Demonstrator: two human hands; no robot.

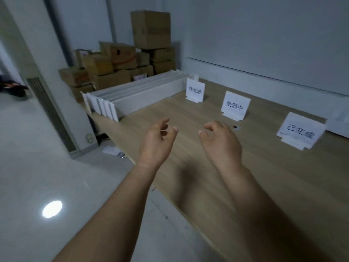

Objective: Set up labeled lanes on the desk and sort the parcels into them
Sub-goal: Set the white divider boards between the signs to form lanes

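Three white label cards stand in a row on the wooden desk: the far card, the middle card and the near card, each with dark printed characters. A bundle of long white divider strips lies across the desk's far left end. My left hand and my right hand hover side by side over the desk's middle, fingers loosely curled and apart, holding nothing. A pile of brown cardboard parcels is stacked on the floor beyond the desk's end.
A small dark grommet hole sits in the desk just past my right hand. White walls run behind the desk. A white pillar with a vent grille stands at the left. Papers lie on the pale floor by the desk's corner.
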